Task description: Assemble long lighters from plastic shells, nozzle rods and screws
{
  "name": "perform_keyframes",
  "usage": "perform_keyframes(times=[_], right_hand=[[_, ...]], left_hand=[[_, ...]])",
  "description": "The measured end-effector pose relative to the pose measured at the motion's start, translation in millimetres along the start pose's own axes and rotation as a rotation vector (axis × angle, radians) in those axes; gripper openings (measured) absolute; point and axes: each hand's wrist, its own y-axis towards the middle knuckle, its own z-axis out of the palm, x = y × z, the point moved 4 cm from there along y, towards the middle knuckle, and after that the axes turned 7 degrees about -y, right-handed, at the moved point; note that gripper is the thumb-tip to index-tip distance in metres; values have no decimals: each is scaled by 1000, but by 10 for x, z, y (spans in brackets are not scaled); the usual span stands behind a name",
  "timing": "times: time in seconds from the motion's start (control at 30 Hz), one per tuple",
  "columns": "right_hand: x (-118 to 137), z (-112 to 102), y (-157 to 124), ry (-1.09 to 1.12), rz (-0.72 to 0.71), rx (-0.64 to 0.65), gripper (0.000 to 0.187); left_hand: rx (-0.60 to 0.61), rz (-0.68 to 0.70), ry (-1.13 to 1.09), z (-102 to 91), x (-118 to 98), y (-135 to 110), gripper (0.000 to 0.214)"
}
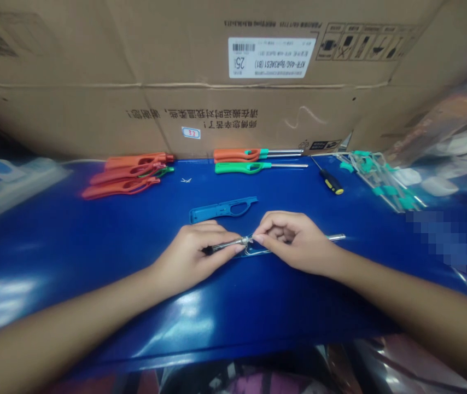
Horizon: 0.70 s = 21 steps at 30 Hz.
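Observation:
My left hand (196, 249) is closed around a slim silver metal cylinder (228, 245), likely a lighter's inner part, its tip pointing right. At that tip my right hand (297, 241) pinches with thumb and forefinger; whatever is between them is too small to make out. Under both hands lies a blue lighter shell piece (254, 254) with a thin pale wire along it. A metal lighter nozzle (337, 237) sticks out to the right of my right hand. Just beyond the hands rests a separate blue lighter half-shell (223, 209), inner side up.
Red-orange lighter shells (124, 178) lie back left. An orange lighter (237, 155) and a green lighter (241, 168) lie back centre, near a black-yellow screwdriver (332, 181). Nozzles with teal parts (385, 178) are piled right. A cardboard box (94, 104) walls the blue table's (114, 241) far side.

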Motion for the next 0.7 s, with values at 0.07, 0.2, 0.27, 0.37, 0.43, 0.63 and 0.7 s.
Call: perform_keyframes(times=[0.07, 0.2, 0.27, 0.37, 0.43, 0.63, 0.7], right_hand=[[2, 5, 3, -2, 3, -2, 18], [10, 16, 11, 4, 1, -8, 18], [5, 21, 12, 9, 11, -8, 19], [1, 26, 9, 8, 14, -10, 19], [3, 28, 6, 19, 14, -6, 19], [-4, 33, 8, 77, 49, 14, 20], [-11, 30, 12, 95, 40, 7, 20]], left_hand=[[-1, -3, 1, 5, 6, -5, 16], [2, -9, -1, 8, 9, -13, 16], [-1, -13, -2, 6, 6, -13, 17], [-3, -17, -6, 9, 4, -7, 17], [1, -15, -11, 13, 4, -1, 17], [-2, -33, -34, 10, 11, 6, 15], [-18, -46, -40, 3, 14, 4, 14]])
